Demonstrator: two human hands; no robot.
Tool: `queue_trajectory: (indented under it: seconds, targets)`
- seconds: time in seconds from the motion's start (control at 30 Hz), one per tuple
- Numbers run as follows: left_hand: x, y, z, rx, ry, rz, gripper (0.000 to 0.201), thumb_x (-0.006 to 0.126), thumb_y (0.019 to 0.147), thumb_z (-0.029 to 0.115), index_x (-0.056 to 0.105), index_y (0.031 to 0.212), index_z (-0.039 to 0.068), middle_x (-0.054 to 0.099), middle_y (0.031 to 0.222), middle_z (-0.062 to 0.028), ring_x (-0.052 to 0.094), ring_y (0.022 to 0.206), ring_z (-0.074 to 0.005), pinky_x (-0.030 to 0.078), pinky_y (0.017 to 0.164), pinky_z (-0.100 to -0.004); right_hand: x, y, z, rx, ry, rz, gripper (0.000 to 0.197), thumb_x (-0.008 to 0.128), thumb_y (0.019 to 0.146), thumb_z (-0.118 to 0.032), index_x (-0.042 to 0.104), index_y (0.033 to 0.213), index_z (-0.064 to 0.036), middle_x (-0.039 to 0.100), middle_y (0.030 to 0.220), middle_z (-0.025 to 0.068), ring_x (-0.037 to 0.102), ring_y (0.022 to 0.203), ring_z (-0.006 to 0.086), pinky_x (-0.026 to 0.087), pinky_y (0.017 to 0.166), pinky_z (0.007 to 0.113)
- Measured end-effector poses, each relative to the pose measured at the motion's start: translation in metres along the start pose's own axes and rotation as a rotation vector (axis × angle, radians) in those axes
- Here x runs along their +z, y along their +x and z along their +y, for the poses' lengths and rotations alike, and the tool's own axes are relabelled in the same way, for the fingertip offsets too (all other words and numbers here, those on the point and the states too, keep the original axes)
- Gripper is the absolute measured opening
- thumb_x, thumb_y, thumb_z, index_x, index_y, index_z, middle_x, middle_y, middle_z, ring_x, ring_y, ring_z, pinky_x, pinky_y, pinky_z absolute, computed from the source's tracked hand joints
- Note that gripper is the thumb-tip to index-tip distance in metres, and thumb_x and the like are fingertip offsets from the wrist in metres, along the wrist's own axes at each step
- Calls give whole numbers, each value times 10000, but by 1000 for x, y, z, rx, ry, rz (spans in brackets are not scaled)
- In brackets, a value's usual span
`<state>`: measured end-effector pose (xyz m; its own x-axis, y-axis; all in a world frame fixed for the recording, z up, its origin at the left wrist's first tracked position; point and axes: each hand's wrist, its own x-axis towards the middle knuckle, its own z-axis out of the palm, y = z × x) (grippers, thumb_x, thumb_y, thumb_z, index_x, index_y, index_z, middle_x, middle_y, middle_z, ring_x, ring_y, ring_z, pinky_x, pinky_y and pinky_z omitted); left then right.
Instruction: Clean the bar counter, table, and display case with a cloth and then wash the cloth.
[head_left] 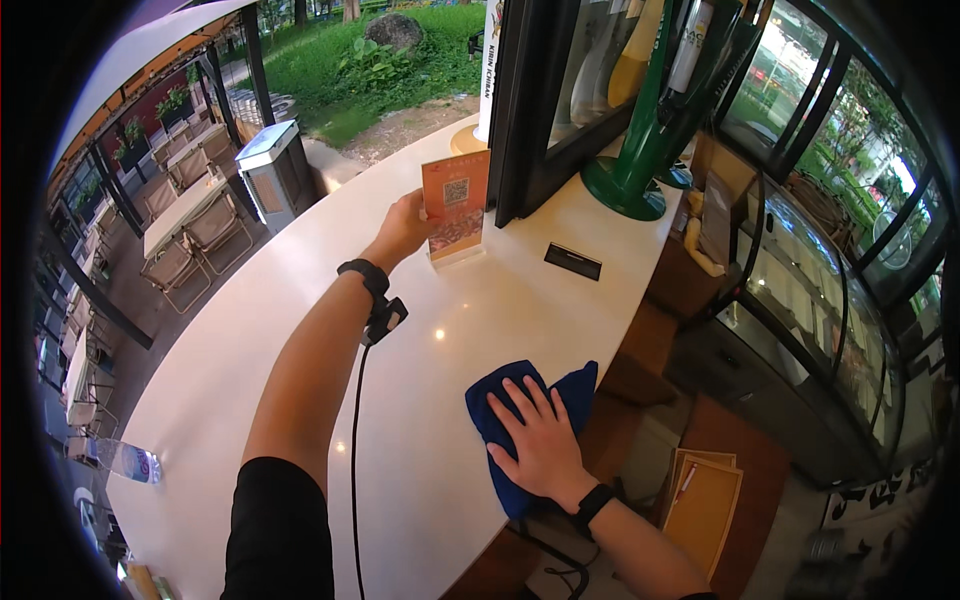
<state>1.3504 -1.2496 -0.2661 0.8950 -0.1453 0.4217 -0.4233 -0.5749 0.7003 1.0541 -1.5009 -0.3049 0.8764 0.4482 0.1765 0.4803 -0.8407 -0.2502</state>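
Note:
My left hand (405, 232) grips the left edge of an orange sign in a clear stand (456, 205), which stands upright on the white counter (300, 340). The fingers behind the sign are partly hidden. A black strap with a small device (385, 318) is on my left wrist, and a black cable hangs from it across the counter. My right hand (535, 440) lies flat with spread fingers on a folded dark blue cloth (495, 385) at the counter's right edge. Part of the cloth sticks up beyond my fingers.
Right of the sign rises a black window frame (515, 120). Behind it stands a green drink tap tower (635, 160), near a dark slot plate (573, 261) in the counter. A plastic bottle (130, 460) sits at the left edge. A glass display case (800, 310) is at right.

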Motion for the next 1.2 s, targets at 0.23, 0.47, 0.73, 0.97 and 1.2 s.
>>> queue_trajectory:
  seconds: [0.23,0.47,0.73,0.97,1.2]
  targets:
    - [7,21,-7,-188,-154,-49,313,529,782,-48,628,1078,-24,682,972,-118,629,953,-219,481,866,-330,2,5,-6,12,8,-13,620,580,895,-398,443,1453,-166,351,1534,121,291,1426,358,237,1140,574]
    - [76,5,-7,-274,37,465,574,613,785,95,404,1303,-41,543,1178,-254,518,1130,-409,453,938,-464,-2,2,-5,23,-6,-19,620,578,894,-398,444,1451,-162,348,1536,116,292,1424,356,234,1142,570]
    - [132,-26,43,-453,452,244,957,768,721,450,305,1354,-98,436,1232,-205,428,1177,-355,391,975,-429,-4,2,-3,25,7,-13,618,589,882,-392,461,1439,-157,356,1530,116,303,1418,351,236,1141,564]
    - [133,-16,17,-386,654,246,634,731,789,398,459,1190,-11,523,1155,-118,478,1113,-284,406,893,-428,-2,6,-4,28,23,-19,610,582,882,-388,468,1432,-152,358,1527,120,300,1418,356,235,1140,569]
    - [107,-26,13,-304,547,6,464,696,833,215,524,1246,95,617,1237,-73,480,1172,-304,406,922,-437,-2,4,-1,37,25,-27,621,581,880,-393,454,1442,-161,354,1529,120,295,1423,348,230,1143,564]
